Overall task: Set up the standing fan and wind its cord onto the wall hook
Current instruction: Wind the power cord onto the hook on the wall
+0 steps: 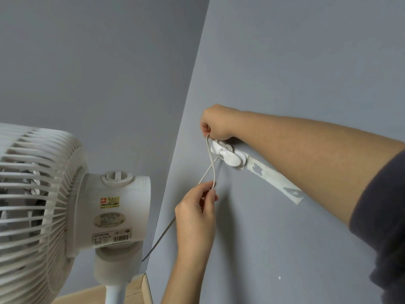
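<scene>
The white plastic wall hook (228, 155) is sitting on the grey-blue wall (306, 62), with a strip of torn white adhesive tape (276, 183) trailing away from it. The right hand (215, 122), just above the hook, is pinching the thin white fan cord (211, 160), fingers together on it. The left hand (196, 212), below the hook, is clamping the same cord's loop. The white plastic standing fan (65, 205) is standing left of the hook.
</scene>
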Demonstrator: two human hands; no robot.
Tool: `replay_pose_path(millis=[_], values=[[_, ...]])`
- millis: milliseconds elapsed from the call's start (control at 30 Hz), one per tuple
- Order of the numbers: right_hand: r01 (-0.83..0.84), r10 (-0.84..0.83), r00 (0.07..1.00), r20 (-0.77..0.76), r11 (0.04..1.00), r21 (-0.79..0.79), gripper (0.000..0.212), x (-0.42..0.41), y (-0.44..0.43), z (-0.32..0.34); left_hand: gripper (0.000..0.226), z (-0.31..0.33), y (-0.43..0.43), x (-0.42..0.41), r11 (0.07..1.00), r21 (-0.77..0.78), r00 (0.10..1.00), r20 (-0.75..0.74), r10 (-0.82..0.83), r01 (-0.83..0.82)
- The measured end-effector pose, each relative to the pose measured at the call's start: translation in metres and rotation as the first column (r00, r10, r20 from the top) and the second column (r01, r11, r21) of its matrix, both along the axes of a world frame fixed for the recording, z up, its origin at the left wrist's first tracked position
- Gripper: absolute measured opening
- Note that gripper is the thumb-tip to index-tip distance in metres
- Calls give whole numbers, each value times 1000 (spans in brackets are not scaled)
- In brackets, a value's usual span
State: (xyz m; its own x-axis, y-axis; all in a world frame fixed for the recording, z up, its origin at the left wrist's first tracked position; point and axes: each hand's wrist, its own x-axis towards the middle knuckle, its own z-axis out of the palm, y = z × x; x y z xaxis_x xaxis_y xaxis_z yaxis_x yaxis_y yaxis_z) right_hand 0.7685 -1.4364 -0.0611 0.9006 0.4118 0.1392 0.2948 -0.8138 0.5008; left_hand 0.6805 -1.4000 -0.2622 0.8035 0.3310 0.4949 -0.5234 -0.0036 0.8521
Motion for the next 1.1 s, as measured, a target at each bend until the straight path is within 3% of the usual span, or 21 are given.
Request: replay_pose_path(millis=[333,533,667,867,1100], values=[[-165,162,986,-36,980,-109,20,-17,-13,18,22,10,-4,-7,997,70,999,42,-12,9],[-208,203,976,-77,976,-63,13,-33,-23,31,12,24,-15,-23,974,-14,974,18,-224,224],[-194,184,977,-109,978,-82,11,-44,-31,36,15,33,-17,-33,971,19,970,52,-237,237],[-186,169,978,-124,973,-139,9,-54,-38,31,16,35,-20,-38,954,237,966,135,-220,184],[-191,175,980,-91,956,-223,24,-61,-42,24,11,31,-23,-38,854,520,966,211,-149,18]])
